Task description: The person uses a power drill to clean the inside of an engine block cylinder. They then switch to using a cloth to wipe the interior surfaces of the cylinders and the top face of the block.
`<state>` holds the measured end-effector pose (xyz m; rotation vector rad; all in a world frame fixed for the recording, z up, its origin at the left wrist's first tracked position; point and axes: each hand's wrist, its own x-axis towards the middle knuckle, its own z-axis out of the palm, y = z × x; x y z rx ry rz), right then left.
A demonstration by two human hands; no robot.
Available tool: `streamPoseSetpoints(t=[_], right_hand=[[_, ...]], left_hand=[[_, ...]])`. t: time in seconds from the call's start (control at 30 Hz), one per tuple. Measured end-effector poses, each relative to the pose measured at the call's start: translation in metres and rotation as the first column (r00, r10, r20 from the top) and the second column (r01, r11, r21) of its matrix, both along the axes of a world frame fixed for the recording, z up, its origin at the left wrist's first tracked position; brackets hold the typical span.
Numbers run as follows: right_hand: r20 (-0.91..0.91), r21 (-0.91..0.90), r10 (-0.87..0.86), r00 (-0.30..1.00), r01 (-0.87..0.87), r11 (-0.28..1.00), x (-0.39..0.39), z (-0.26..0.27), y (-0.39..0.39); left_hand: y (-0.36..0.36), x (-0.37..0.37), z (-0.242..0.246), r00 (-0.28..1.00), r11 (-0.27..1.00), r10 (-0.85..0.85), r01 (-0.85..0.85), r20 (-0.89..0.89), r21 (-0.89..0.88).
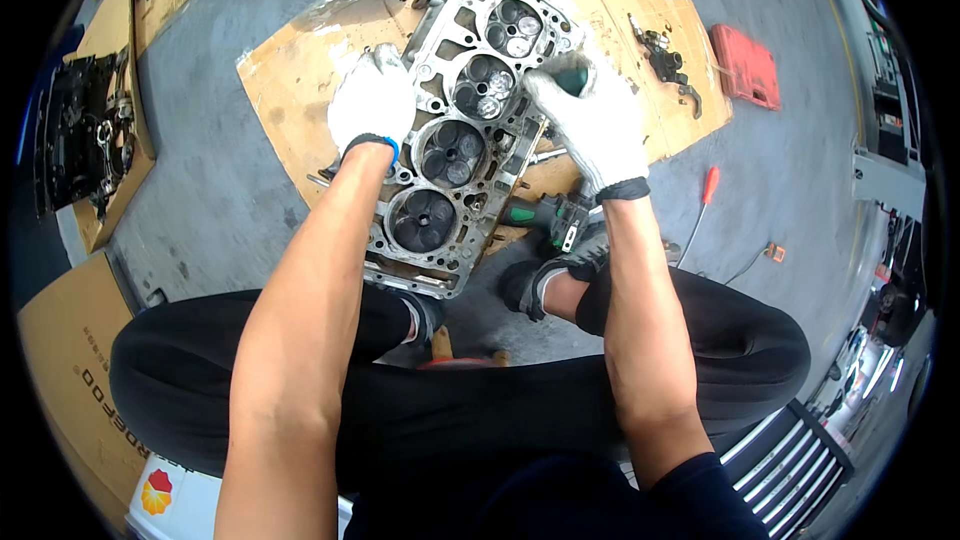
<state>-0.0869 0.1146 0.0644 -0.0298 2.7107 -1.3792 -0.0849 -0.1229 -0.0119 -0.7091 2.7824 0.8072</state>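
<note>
An engine cylinder head [491, 131] lies before me with its deck face up, a row of round combustion chambers with dark valves showing. My left hand [373, 99], in a white work glove, is at its left side; the fingertips are partly hidden, so its grip is unclear. My right hand [600, 116], gloved alike, is at the right edge, with the thumb over the deck. Between thumb and curled fingers shows a dark green patch, perhaps the glove's palm. A black-and-green power tool [551, 216] lies below this hand, by my shoe.
Cardboard [300, 75] lies under the cylinder head. To its right are dark metal parts [664, 56], a red plastic case [746, 67] and a red-handled screwdriver [709, 191]. Engine parts [105, 131] sit in a carton at left. A slatted grille [787, 465] stands lower right.
</note>
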Motion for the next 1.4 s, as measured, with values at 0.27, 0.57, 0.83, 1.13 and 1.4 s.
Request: streamPoseSetpoints(t=[0.27, 0.57, 0.83, 1.13, 1.4], right_hand=[[0.108, -0.168, 0.088, 0.990, -0.069, 0.983, -0.002, -0.027, -0.016], [0.025, -0.200, 0.114, 0.993, -0.107, 0.974, 0.000, -0.057, -0.015], [0.050, -0.314, 0.042, 0.998, -0.024, 0.949, 0.001, -0.041, -0.020], [0.142, -0.561, -0.006, 0.990, 0.086, 0.823, 0.001, -0.034, -0.025], [0.206, -0.615, 0.043, 0.978, 0.095, 0.783, 0.000, -0.035, -0.018]], left_hand=[[0.003, 0.001, 0.006, 0.999, 0.999, 0.042, -0.042, -0.007, 0.026], [0.001, 0.002, 0.003, 0.999, 0.998, 0.044, -0.044, -0.009, 0.039], [0.000, 0.002, 0.000, 0.996, 0.996, 0.075, -0.073, -0.045, 0.047], [0.001, 0.003, 0.009, 0.997, 0.997, 0.072, -0.072, 0.004, 0.035], [0.003, 0.004, 0.007, 0.997, 0.996, 0.072, -0.071, -0.002, 0.050]])
